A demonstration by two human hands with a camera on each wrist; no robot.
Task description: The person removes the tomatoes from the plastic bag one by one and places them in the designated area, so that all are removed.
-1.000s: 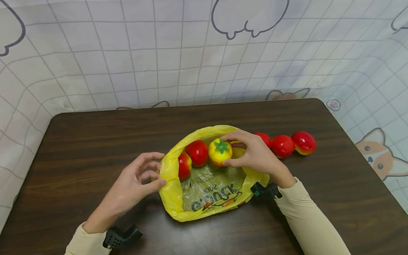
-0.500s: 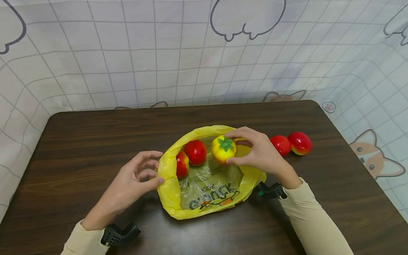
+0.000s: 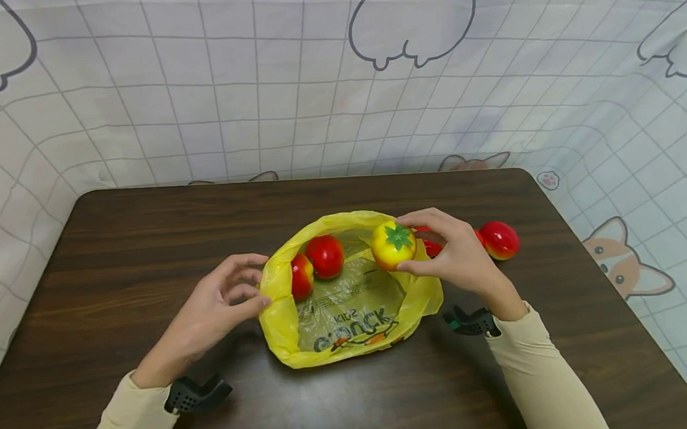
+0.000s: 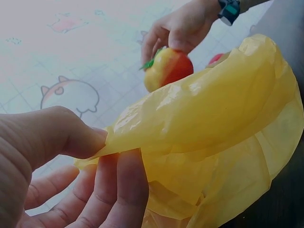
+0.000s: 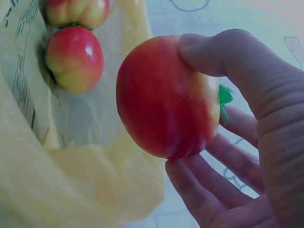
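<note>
My right hand [image 3: 454,250] pinches a toy tomato [image 3: 394,245] between thumb and fingertips, over the right rim of a yellow plastic bag [image 3: 352,355]. The tomato is yellow round its green leafy top; the right wrist view shows its other side [image 5: 161,99] as red. My left hand [image 3: 222,307] pinches the bag's left rim between thumb and fingers, clearest in the left wrist view, where the yellow film [image 4: 190,109] stretches away from the thumb. Inside the open bag lie two more tomatoes, one red [image 3: 325,256] and one red and yellow [image 3: 302,277].
To the right of the bag, a red and yellow tomato [image 3: 500,240] lies on the dark wooden table [image 3: 172,218]. More red shows there, partly hidden by my right hand. A white grid-patterned cloth [image 3: 289,100] hangs behind the table.
My right hand has carried the tomato rightward, from over the middle of the bag to its right rim. The left hand keeps its pinch on the left rim.
</note>
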